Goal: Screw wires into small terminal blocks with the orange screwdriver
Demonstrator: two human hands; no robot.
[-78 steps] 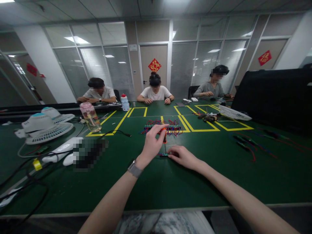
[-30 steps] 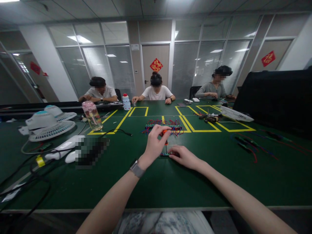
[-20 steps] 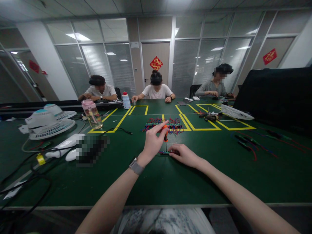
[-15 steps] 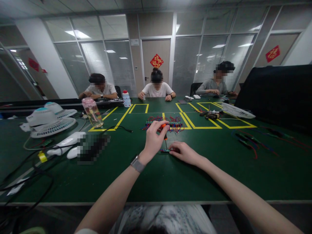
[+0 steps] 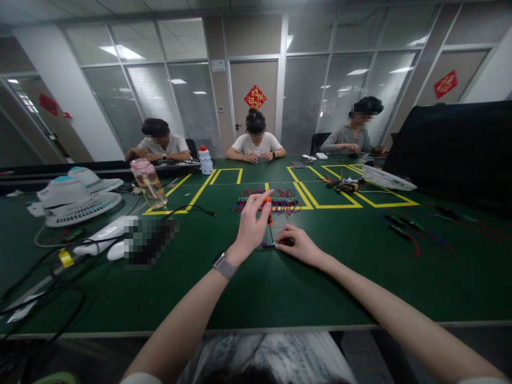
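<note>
My left hand (image 5: 253,226) has its fingers round the orange and black handle of a screwdriver (image 5: 269,212), which stands nearly upright. The shaft's tip meets a small green circuit board (image 5: 269,244) lying on the green table. At the board's right end, my right hand (image 5: 298,244) pinches it and rests on the table. Just beyond my left hand lies a row of green boards with red and blue wires (image 5: 286,201), partly hidden by that hand.
White fans (image 5: 80,205), a pink-lidded bottle (image 5: 150,184), white devices and black cables lie left. Right are tools (image 5: 346,186), a white grille (image 5: 388,178), wired boards (image 5: 402,229) and a large black object (image 5: 456,154). Three people sit across the table.
My left fingers have loosened and lifted a little around the screwdriver handle, exposing more orange. The person across in the middle has brought both hands together. The whole view has shifted slightly.
</note>
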